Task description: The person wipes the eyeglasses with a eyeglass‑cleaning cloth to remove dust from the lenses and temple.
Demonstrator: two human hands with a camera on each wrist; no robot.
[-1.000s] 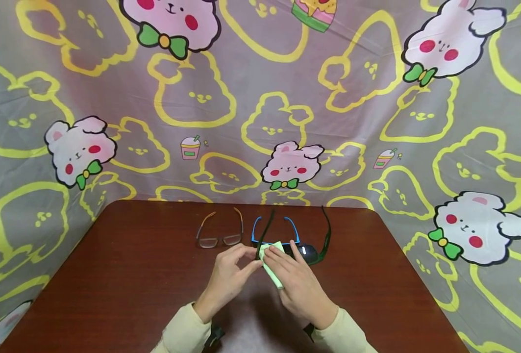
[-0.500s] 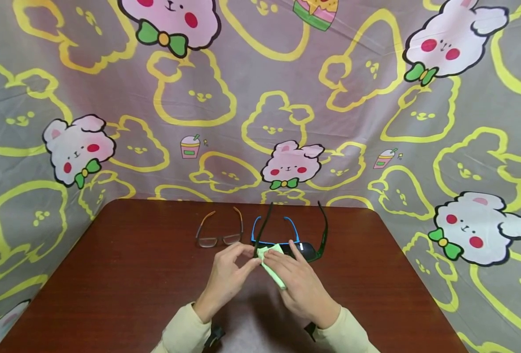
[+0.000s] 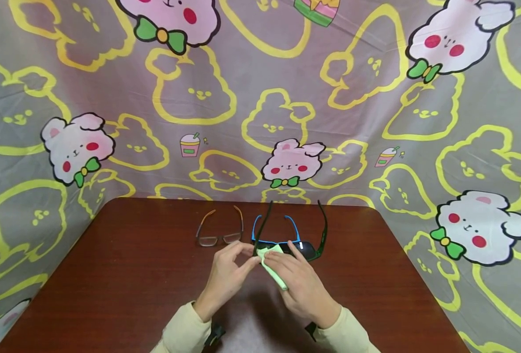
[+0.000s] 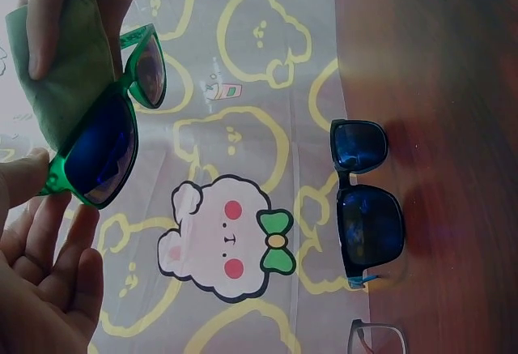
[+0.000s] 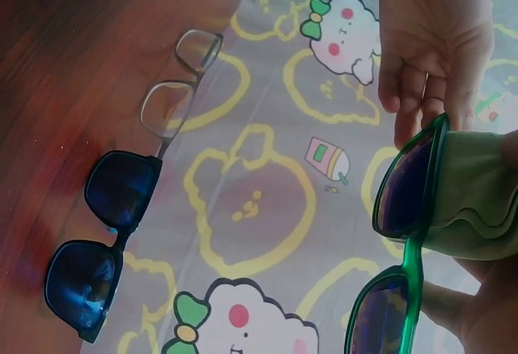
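Observation:
Green-framed sunglasses (image 4: 101, 155) with dark blue lenses are held up over the table, temples pointing away from me. My left hand (image 3: 227, 274) pinches them at one end of the frame, by the hinge. A folded pale green cloth (image 5: 477, 196) lies against the inner face of the lens on that side. My right hand (image 3: 303, 284) holds this cloth, its fingers laid over it and pressing it to the lens. In the left wrist view, a right-hand finger stretches along the cloth (image 4: 65, 70).
Behind the hands, blue-framed sunglasses (image 4: 370, 226) rest on the brown table (image 3: 132, 274). To their left stand clear-lens glasses (image 3: 208, 241) with orange-brown temples. A patterned cloth backdrop (image 3: 225, 108) rises at the table's far edge.
The green-framed sunglasses and the cloth shifted slightly left and tilted between the first two frames. Both hands keep their hold, and the head view has tipped a little downward.

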